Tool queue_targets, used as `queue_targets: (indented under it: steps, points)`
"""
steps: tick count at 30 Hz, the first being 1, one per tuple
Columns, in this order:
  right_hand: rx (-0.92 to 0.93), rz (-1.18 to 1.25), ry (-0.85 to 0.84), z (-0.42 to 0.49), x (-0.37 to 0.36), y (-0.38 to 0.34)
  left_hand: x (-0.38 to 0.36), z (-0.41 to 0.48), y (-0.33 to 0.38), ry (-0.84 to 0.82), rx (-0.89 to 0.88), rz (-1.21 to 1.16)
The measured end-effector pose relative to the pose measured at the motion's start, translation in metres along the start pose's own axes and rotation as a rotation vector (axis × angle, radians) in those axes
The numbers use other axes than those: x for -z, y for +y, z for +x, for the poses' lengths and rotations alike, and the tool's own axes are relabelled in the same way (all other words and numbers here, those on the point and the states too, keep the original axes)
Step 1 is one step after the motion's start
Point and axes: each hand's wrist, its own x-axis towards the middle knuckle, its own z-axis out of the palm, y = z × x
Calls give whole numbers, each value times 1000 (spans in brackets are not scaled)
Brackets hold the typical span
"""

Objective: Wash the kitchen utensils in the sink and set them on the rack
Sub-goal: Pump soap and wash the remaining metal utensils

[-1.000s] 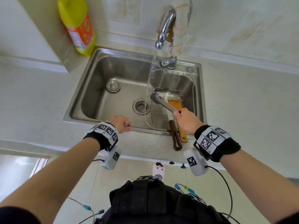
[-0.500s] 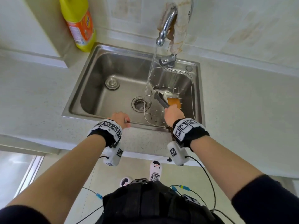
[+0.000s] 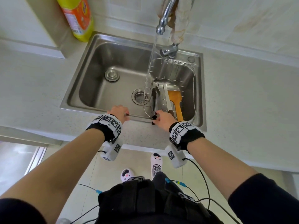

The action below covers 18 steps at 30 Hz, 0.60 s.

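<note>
The person stood facing the sink [image 3: 100, 88], which was set into a pale bench [image 3: 242, 94]. A wire rack [image 3: 178, 73] filled the 3 o'clock part of the basin. Three tools lay in it, heads toward 12 o'clock. The dark utensil [image 3: 155, 101] was nearest 9 o'clock, against the rack's wire side. The metal spatula [image 3: 167, 97] lay in the middle and the wooden spatula [image 3: 175, 98] just beside it at 3 o'clock.

The right grip [image 3: 162, 120] hovered over the rack's 6 o'clock edge. Its fingers were pinched on the black end of the utensil's handle, while the utensil's head rested low in the rack. The left grip [image 3: 119, 111] sat at the sink's front rim, at 9 o'clock of the right one and apart from it. Its fingers were curled over that rim and held no tool.

Water [image 3: 153, 50] ran in a thin stream from the tap [image 3: 165, 15] at 12 o'clock and fell along the rack's 9 o'clock side. A stained cloth [image 3: 179, 25] hung behind the tap. The drain [image 3: 140, 97] lay on the basin floor just at 9 o'clock of the rack, and a round metal fitting [image 3: 112, 75] sat further toward 10 o'clock. A yellow bottle [image 3: 77, 15] with an orange label stood on the bench at the sink's 11 o'clock corner. Both wrists wore black bands with square markers.
</note>
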Motion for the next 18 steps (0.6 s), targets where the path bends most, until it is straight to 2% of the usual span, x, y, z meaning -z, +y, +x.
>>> queue_targets:
  steps: [5, 11, 14, 18]
  points:
    - [71, -25, 81, -10, 16, 11, -2, -7, -4, -66, -72, 60]
    - [18, -137, 275, -9, 48, 22, -33, -20, -6, -242, -111, -9]
    - [-25, -159, 352, -7, 51, 9, -42, -37, -23, -243, -100, 10]
    - [63, -204, 433, -6, 52, -47, -28, -68, -64, -142, -53, -5]
